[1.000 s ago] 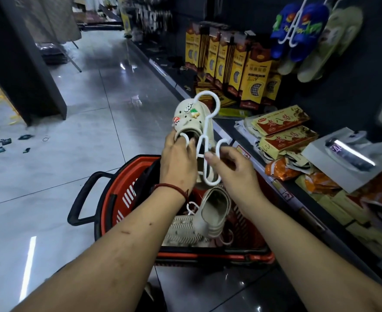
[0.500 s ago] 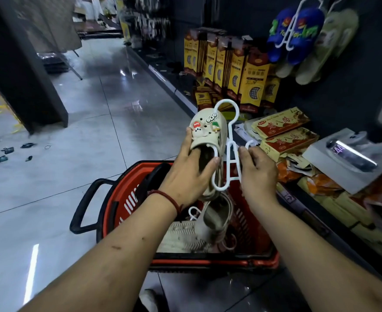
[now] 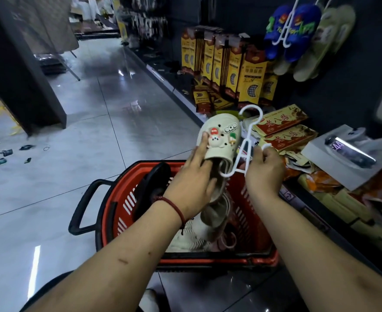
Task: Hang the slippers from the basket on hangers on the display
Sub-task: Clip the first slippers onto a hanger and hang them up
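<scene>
Left hand (image 3: pixel 194 183) grips a cream clog slipper (image 3: pixel 221 124) above the red basket (image 3: pixel 262 260): thumb on the upper next to the charms (image 3: pixel 214 138), fingers tucked into the opening, toe pointing up and away. Right hand (image 3: pixel 264 170) pinches a white plastic hanger (image 3: pixel 246 143) by its right lower arm, fingers curled round it, hook end up. Hanger sits just right of the slipper and touches it. Its lower left loop curves under the edge of the slipper's opening; can't tell if it's seated inside. Red cord bracelet (image 3: pixel 174 206) on the left wrist. Basket stands on the tiled floor (image 3: pixel 95 131) directly under both hands, black handle (image 3: pixel 84 203) sticking out to the left. Inside it: another cream clog (image 3: pixel 214 215) standing on end, a pale slipper (image 3: pixel 190 242) sole-up beneath it, and something pink (image 3: pixel 226 244) at bottom right, too hidden to identify. Display wall (image 3: pixel 354 86) is to the right, dark. A blue slipper pair (image 3: pixel 295 30) hangs on a white hanger at the top, with a pale green pair (image 3: pixel 320 46) just right of it, overlapping. Below them on the shelf (image 3: pixel 176 70): upright yellow-and-brown boxes (image 3: pixel 226 61), flat yellow-red boxes (image 3: pixel 282 122) near the right hand, a grey box (image 3: pixel 343 167) further right. Held slipper is well below the hung pairs, not yet on the display.
</scene>
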